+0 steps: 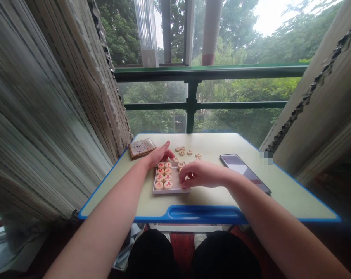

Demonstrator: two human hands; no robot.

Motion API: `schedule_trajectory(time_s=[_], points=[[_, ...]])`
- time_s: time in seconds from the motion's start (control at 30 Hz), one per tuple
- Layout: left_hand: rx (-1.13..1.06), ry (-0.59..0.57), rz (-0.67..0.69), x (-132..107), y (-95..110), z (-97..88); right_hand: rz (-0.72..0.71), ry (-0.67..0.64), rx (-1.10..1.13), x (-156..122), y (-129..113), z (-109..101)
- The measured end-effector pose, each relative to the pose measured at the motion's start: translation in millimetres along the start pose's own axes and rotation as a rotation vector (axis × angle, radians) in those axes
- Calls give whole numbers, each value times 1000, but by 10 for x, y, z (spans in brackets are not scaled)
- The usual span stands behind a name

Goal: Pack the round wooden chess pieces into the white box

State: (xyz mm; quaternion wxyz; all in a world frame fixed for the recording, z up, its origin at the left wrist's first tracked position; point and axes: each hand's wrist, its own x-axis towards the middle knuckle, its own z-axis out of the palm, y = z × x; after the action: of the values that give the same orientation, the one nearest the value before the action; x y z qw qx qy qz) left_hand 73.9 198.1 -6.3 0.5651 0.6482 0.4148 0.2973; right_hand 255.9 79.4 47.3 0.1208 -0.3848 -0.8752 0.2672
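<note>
A shallow white box (172, 191) of Chinese chess pieces lies on the table. Two columns of red-marked pieces (163, 174) fill its left side. More pieces, such as a dark-marked one (181, 164), stand along its right side. My left hand (161, 153) is at the box's far left corner, thumb raised apart and fingers lowered near the far rim and a loose piece (175, 159). My right hand (197, 173) reaches over the box's right side, fingers curled in a pinch at a Chinese chess piece (185, 189), which they partly cover.
Several loose pieces (182, 152) lie beyond the box. A patterned box lid (142, 148) sits at the table's far left. To the right is a phone (245, 172). The table (210, 199) has a blue edge with a pen groove (204, 212). Curtains and a railed window surround it.
</note>
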Motion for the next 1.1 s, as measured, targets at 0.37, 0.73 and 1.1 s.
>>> schedule_trajectory(time_s=[0.37,0.73,1.1], points=[[65,-4,5,13,2,-6,57,74,-87,14,25,14],[-61,-6,-62,32,15,-39,-26,18,-160,-13,-3,20],[81,-1,9,12,10,-17,7,-41,-220,-64,-32,0]])
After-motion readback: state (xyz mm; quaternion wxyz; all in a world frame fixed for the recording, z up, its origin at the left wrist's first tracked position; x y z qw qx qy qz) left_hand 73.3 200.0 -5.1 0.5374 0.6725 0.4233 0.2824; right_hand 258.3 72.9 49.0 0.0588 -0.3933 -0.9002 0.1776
